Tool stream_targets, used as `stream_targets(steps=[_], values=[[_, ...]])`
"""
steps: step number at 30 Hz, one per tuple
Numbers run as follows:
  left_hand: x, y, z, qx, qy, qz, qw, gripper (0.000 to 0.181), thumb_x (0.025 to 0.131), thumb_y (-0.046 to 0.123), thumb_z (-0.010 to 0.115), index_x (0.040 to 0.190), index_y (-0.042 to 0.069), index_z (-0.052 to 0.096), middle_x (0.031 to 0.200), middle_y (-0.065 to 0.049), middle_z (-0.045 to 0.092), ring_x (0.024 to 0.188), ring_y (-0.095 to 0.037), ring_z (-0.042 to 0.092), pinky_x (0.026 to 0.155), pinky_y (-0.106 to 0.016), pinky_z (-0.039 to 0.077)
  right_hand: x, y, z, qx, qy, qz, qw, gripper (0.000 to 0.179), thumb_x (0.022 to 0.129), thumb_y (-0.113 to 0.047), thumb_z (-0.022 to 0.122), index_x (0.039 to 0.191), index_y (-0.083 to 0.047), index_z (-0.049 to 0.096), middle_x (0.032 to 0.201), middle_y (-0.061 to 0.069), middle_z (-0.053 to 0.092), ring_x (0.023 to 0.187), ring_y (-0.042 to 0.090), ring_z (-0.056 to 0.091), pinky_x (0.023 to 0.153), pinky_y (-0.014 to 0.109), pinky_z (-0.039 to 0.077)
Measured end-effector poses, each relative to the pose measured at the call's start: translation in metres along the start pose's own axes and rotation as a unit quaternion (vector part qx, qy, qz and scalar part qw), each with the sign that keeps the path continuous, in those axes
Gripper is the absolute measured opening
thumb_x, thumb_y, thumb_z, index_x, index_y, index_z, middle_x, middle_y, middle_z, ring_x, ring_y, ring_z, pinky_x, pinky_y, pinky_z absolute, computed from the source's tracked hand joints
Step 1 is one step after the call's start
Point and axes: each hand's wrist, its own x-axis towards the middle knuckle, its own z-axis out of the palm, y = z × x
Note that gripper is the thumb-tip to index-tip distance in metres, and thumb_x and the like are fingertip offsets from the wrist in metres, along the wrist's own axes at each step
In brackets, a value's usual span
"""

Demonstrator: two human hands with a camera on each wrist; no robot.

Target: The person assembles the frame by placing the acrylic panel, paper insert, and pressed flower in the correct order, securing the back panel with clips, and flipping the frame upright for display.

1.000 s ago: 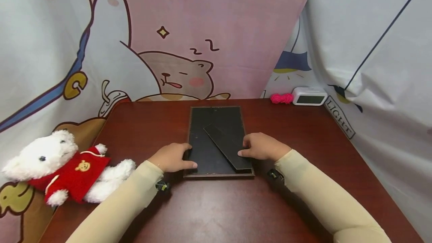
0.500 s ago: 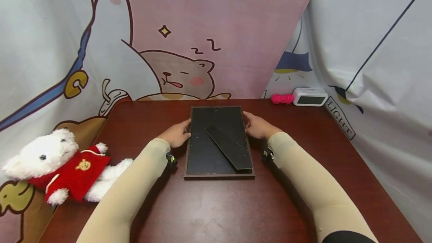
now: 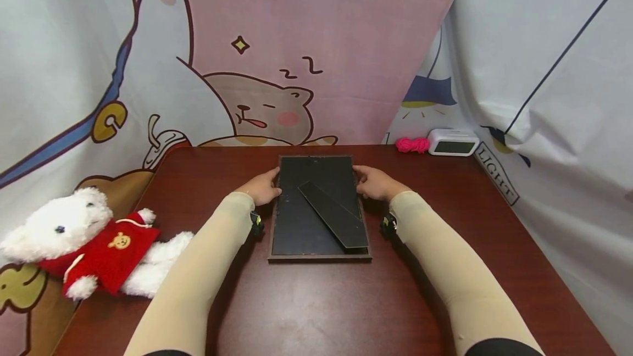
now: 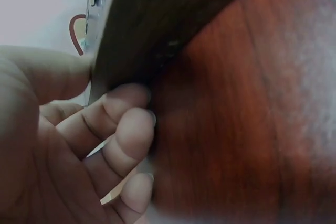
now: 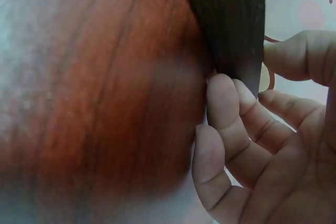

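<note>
A picture frame (image 3: 294,224) lies face down on the table, its black back upward and its front hidden. The back's stand (image 3: 333,216) slants across it. My left hand (image 3: 262,187) holds the left edge towards the far end. The left wrist view has that thumb (image 4: 58,72) on the frame's back edge and the fingertips (image 4: 135,132) curled at its side, low by the tabletop. Opposite, the right edge is held by my right hand (image 3: 378,183). In the right wrist view its thumb (image 5: 294,56) touches the upper edge and the curled fingers (image 5: 223,95) meet the side.
A white plush bear (image 3: 54,227) in a red top lies at the table's left edge. At the back right corner stand a white digital clock (image 3: 453,143) and a bundle of pink yarn (image 3: 412,145). Printed cloth (image 3: 366,43) hangs behind the brown table (image 3: 316,306).
Both hands have moved away from me along the frame's sides, from its nearer half to its farther half. My right hand has left the stand for the edge. The frame stays put.
</note>
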Motion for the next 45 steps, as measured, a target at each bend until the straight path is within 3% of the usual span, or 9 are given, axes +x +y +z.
stream_targets(steps=[6, 10, 14, 17, 19, 22, 27, 36, 45], values=[[0.003, -0.001, -0.002, -0.038, -0.008, -0.016, 0.9991, 0.079, 0.105, 0.020, 0.058, 0.171, 0.012, 0.014, 0.119, -0.019, 0.068, 0.082, -0.022, 0.068, 0.084, -0.040, 0.055, 0.004, 0.000, -0.002, -0.006, -0.004, -0.002, 1.0000, 0.077, 0.092, -0.005, 0.058, 0.165, -0.005, 0.033, 0.111, 0.020, 0.065, 0.074, 0.023, 0.066, 0.071, 0.033, 0.053], [0.006, -0.001, -0.004, -0.021, -0.009, -0.030, 0.9993, 0.078, 0.103, 0.017, 0.055, 0.171, 0.014, 0.016, 0.124, -0.018, 0.065, 0.073, -0.020, 0.065, 0.073, -0.037, 0.052, 0.007, -0.004, -0.003, -0.012, -0.014, -0.005, 0.9998, 0.078, 0.090, -0.004, 0.057, 0.164, -0.004, 0.034, 0.113, 0.021, 0.067, 0.071, 0.018, 0.064, 0.067, 0.031, 0.052], [0.006, 0.005, -0.003, 0.008, -0.006, -0.028, 0.9996, 0.075, 0.102, 0.016, 0.050, 0.170, 0.013, 0.019, 0.152, -0.021, 0.054, 0.108, -0.031, 0.069, 0.095, -0.044, 0.054, 0.012, -0.006, -0.001, -0.043, -0.018, -0.001, 0.9989, 0.076, 0.090, -0.005, 0.056, 0.163, -0.003, 0.037, 0.133, 0.023, 0.064, 0.078, 0.022, 0.064, 0.072, 0.033, 0.052], [0.006, 0.010, -0.001, 0.036, 0.002, -0.024, 0.9991, 0.071, 0.104, 0.018, 0.048, 0.170, 0.011, 0.022, 0.169, -0.016, 0.037, 0.146, -0.034, 0.049, 0.120, -0.050, 0.040, 0.014, -0.008, 0.000, -0.091, -0.013, -0.005, 0.9958, 0.072, 0.090, -0.009, 0.055, 0.161, -0.002, 0.041, 0.152, 0.022, 0.056, 0.110, 0.029, 0.066, 0.094, 0.041, 0.053], [0.005, 0.013, 0.000, 0.055, 0.003, -0.025, 0.9982, 0.069, 0.105, 0.019, 0.046, 0.169, 0.010, 0.022, 0.171, -0.015, 0.033, 0.156, -0.035, 0.036, 0.126, -0.052, 0.032, 0.014, -0.011, 0.000, -0.128, -0.007, -0.011, 0.9917, 0.070, 0.090, -0.011, 0.054, 0.159, -0.001, 0.044, 0.158, 0.022, 0.051, 0.134, 0.032, 0.057, 0.112, 0.047, 0.047], [0.005, 0.016, 0.001, 0.076, 0.001, -0.031, 0.9967, 0.068, 0.106, 0.019, 0.046, 0.169, 0.009, 0.023, 0.171, -0.015, 0.034, 0.156, -0.034, 0.036, 0.126, -0.051, 0.031, 0.013, -0.017, 0.000, -0.176, -0.009, -0.021, 0.9841, 0.069, 0.090, -0.013, 0.051, 0.158, 0.001, 0.045, 0.160, 0.021, 0.049, 0.149, 0.035, 0.046, 0.123, 0.052, 0.037], [0.006, 0.021, 0.001, 0.109, 0.007, -0.027, 0.9936, 0.067, 0.104, 0.020, 0.046, 0.168, 0.007, 0.027, 0.168, -0.016, 0.040, 0.153, -0.035, 0.041, 0.124, -0.049, 0.035, 0.011, -0.023, -0.001, -0.212, -0.016, -0.009, 0.9771, 0.064, 0.097, -0.017, 0.048, 0.159, -0.001, 0.044, 0.162, 0.020, 0.047, 0.150, 0.035, 0.045, 0.123, 0.053, 0.036], [0.007, 0.025, -0.001, 0.161, 0.028, -0.037, 0.9858, 0.066, 0.102, 0.023, 0.048, 0.166, 0.010, 0.035, 0.165, -0.014, 0.044, 0.150, -0.036, 0.046, 0.120, -0.050, 0.042, 0.014, -0.025, 0.001, -0.230, 0.003, 0.007, 0.9731, 0.061, 0.101, -0.024, 0.049, 0.158, -0.004, 0.047, 0.162, 0.017, 0.048, 0.150, 0.035, 0.045, 0.123, 0.053, 0.035], [0.008, 0.029, 0.001, 0.193, 0.040, -0.051, 0.9790, 0.064, 0.104, 0.025, 0.052, 0.165, 0.011, 0.037, 0.161, -0.013, 0.050, 0.142, -0.034, 0.055, 0.100, -0.048, 0.057, 0.014, -0.029, 0.002, -0.231, 0.011, 0.014, 0.9727, 0.060, 0.102, -0.025, 0.050, 0.158, -0.005, 0.048, 0.161, 0.017, 0.049, 0.150, 0.035, 0.045, 0.122, 0.055, 0.036]])
